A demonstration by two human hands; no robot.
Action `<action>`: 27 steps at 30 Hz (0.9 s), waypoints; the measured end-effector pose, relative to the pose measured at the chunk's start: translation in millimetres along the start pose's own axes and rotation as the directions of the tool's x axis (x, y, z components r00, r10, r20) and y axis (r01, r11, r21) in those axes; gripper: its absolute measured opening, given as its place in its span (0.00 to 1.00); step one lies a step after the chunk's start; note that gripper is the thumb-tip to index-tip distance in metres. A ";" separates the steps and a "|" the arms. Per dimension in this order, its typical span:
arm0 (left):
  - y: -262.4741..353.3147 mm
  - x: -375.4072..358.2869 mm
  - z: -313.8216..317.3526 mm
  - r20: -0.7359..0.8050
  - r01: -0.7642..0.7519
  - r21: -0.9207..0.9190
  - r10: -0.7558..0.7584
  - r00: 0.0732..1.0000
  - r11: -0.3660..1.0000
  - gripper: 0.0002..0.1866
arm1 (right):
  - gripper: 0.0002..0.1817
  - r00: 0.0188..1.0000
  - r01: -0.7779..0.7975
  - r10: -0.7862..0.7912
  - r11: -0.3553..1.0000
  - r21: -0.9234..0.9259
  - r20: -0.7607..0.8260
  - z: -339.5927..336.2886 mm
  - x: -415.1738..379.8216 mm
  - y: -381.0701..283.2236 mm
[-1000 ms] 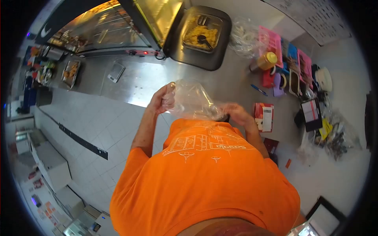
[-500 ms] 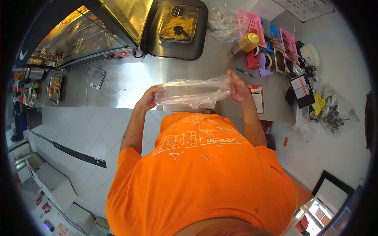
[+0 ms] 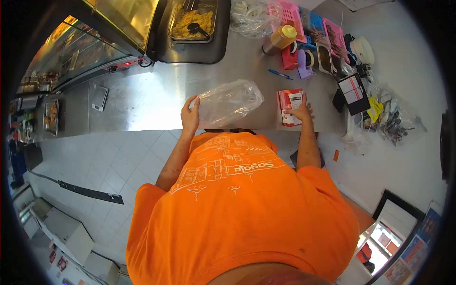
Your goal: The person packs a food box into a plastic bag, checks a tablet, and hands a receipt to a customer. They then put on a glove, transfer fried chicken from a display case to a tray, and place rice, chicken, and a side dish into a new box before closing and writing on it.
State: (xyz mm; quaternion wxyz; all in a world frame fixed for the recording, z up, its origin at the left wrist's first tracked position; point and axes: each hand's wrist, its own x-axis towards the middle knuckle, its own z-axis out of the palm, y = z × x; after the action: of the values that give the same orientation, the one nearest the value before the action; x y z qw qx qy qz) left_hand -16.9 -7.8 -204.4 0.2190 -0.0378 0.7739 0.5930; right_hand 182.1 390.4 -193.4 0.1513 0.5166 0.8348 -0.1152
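Note:
My left hand [image 3: 191,115] is closed on the left end of a clear plastic bag [image 3: 230,102], thumb and fingers pinching it. The crinkled bag stretches to the right above the steel counter, its far end free. On the right, my right hand [image 3: 302,112] lies over the right part of a red and white box [image 3: 289,101], touching it. The thumb reaches across the top and the other fingers spread past the right edge. A blue pen [image 3: 280,74] lies just behind the box.
A glass food warmer [image 3: 95,50] stands at the back left, beside a tray of yellow food [image 3: 202,21] with a black spoon. A scale [image 3: 99,98] sits on the left counter. At right are a sauce bottle [image 3: 280,39], a tape dispenser [image 3: 305,64] and a dark-framed tablet [image 3: 352,95].
My right hand has let go of the bag and moved down onto the red and white box. The left hand still holds the bag, now loose at its right end. The view has shifted.

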 end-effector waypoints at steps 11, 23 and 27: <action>19.7 15.2 -6.8 0.111 0.239 -0.142 -0.224 0.968 0.961 0.24 | 0.61 0.335 0.941 -0.713 0.289 0.177 -0.616 -66.9 -118.7 -163.6; -40.4 31.2 -16.5 0.511 0.390 -0.232 -0.230 0.828 0.891 0.25 | 0.58 0.449 0.891 -0.834 0.442 -0.099 0.321 12.4 -76.0 -220.3; -11.3 -6.7 0.9 0.162 0.071 0.177 -0.100 0.982 0.982 0.23 | 0.53 0.530 0.848 -0.777 0.480 -0.226 0.339 7.2 -85.5 -228.6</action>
State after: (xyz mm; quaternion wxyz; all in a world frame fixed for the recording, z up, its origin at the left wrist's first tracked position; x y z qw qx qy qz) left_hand -7.0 -11.6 -212.2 0.3119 -0.0015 0.7978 0.5159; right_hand 13.8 216.7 -160.1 0.2499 0.0060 0.9661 -0.0652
